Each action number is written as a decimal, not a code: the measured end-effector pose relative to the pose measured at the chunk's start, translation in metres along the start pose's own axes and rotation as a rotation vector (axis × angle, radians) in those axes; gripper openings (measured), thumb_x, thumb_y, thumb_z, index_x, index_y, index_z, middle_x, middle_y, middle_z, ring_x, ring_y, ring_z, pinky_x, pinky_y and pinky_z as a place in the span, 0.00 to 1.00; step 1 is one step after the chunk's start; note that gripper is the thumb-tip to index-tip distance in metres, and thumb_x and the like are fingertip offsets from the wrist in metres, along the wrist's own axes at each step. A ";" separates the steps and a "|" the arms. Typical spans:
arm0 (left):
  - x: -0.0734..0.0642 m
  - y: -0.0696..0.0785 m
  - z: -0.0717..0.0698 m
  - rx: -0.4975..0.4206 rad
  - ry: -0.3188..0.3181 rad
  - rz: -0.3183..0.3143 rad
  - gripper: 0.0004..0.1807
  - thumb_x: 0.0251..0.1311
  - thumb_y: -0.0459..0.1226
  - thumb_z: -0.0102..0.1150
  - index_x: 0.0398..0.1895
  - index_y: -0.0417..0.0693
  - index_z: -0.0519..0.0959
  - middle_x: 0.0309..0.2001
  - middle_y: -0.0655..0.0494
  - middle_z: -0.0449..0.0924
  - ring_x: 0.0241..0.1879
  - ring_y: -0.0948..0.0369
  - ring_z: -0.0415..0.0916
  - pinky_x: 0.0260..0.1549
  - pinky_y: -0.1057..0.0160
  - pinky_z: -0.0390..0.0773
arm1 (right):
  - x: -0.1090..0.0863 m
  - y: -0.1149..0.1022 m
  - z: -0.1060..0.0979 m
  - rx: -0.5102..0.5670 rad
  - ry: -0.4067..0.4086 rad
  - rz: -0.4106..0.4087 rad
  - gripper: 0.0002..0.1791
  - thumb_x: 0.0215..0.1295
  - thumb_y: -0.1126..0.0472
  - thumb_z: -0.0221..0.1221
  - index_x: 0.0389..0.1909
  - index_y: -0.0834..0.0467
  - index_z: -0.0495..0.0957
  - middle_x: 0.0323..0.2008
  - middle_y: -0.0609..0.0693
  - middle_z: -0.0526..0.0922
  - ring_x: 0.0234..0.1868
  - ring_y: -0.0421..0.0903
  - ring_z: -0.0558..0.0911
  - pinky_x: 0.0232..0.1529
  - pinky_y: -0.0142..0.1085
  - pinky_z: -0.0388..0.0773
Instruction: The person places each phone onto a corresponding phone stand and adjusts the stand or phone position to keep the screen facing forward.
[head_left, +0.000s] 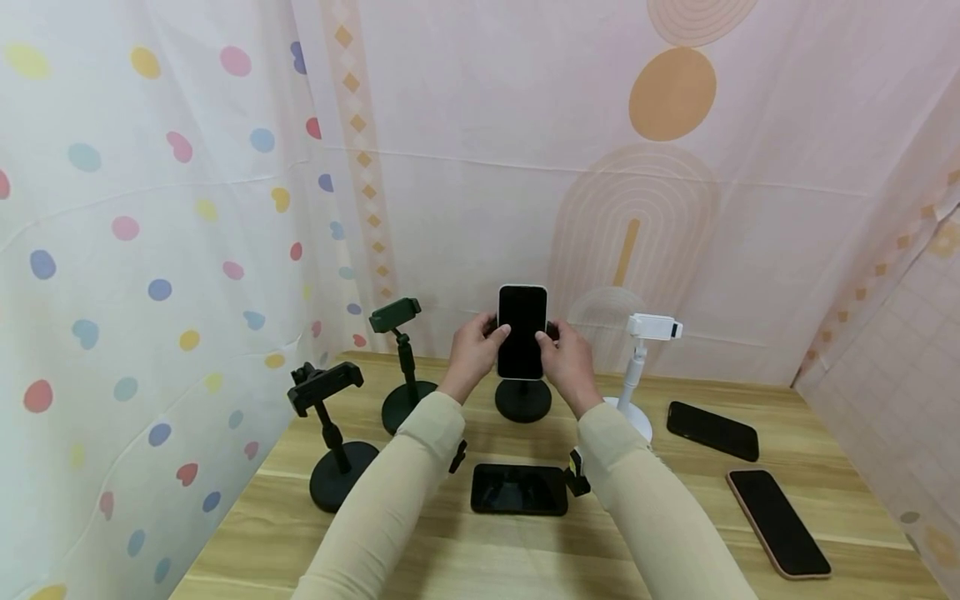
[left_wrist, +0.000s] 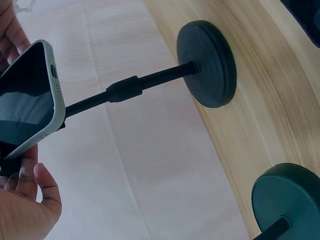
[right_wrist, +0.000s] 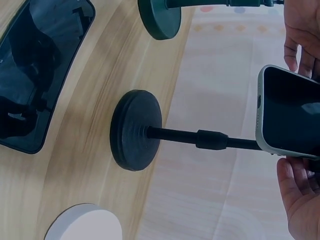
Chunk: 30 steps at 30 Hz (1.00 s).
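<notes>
A smartphone with a pale rim and dark screen stands upright at the top of a black phone stand, whose round base rests on the table. My left hand grips the phone's left side, thumb on the front edge and fingers behind. On the opposite side my right hand holds it the same way. Both wrist views show the stand's thin black pole running up behind the phone's lower end. The phone and fingers hide most of the stand's clamp.
On the left are a dark green stand and another black stand. A white stand is beyond my right forearm. One phone lies between my forearms; a black phone and a pink-edged phone lie at right.
</notes>
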<state>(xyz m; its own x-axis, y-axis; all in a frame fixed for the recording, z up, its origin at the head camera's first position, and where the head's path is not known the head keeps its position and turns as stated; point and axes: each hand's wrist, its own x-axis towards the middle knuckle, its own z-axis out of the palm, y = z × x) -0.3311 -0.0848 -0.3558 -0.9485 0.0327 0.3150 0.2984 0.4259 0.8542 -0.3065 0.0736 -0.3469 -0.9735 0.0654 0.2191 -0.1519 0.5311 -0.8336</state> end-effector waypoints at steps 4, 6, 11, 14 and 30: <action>-0.001 -0.002 -0.001 -0.032 -0.005 0.000 0.18 0.72 0.41 0.56 0.59 0.41 0.78 0.51 0.46 0.82 0.50 0.52 0.79 0.51 0.52 0.77 | 0.000 0.000 0.002 0.007 0.011 0.003 0.21 0.77 0.55 0.51 0.64 0.62 0.71 0.56 0.60 0.78 0.54 0.56 0.78 0.53 0.49 0.76; -0.002 -0.003 -0.001 -0.042 -0.009 -0.003 0.18 0.72 0.41 0.56 0.59 0.42 0.78 0.52 0.46 0.81 0.51 0.52 0.79 0.51 0.52 0.77 | 0.000 0.000 0.002 0.007 0.017 0.001 0.21 0.77 0.55 0.52 0.63 0.63 0.71 0.56 0.60 0.78 0.54 0.56 0.78 0.52 0.48 0.76; -0.003 -0.005 -0.001 -0.057 -0.016 -0.006 0.18 0.72 0.41 0.56 0.60 0.44 0.77 0.51 0.47 0.81 0.49 0.53 0.78 0.50 0.52 0.77 | -0.002 0.001 0.003 0.014 0.030 -0.004 0.22 0.77 0.56 0.52 0.66 0.63 0.70 0.58 0.60 0.77 0.55 0.56 0.78 0.53 0.49 0.76; -0.005 -0.005 0.000 -0.066 -0.018 0.010 0.18 0.72 0.41 0.56 0.60 0.45 0.77 0.51 0.48 0.81 0.48 0.53 0.78 0.49 0.52 0.78 | -0.003 0.003 0.004 0.023 0.035 -0.014 0.23 0.77 0.57 0.52 0.67 0.63 0.69 0.60 0.61 0.76 0.57 0.57 0.78 0.54 0.50 0.76; -0.011 -0.011 0.002 -0.148 -0.048 -0.024 0.26 0.71 0.43 0.56 0.70 0.49 0.68 0.60 0.46 0.76 0.54 0.52 0.78 0.52 0.50 0.77 | -0.008 0.011 0.002 0.038 0.022 -0.087 0.23 0.75 0.62 0.54 0.68 0.58 0.70 0.56 0.60 0.79 0.52 0.55 0.81 0.48 0.48 0.80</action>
<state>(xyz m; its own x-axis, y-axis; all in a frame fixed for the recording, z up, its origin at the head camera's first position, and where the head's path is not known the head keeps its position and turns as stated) -0.3240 -0.0878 -0.3700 -0.9586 0.0682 0.2764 0.2842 0.2890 0.9142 -0.3004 0.0770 -0.3593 -0.9525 0.0393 0.3020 -0.2422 0.5036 -0.8293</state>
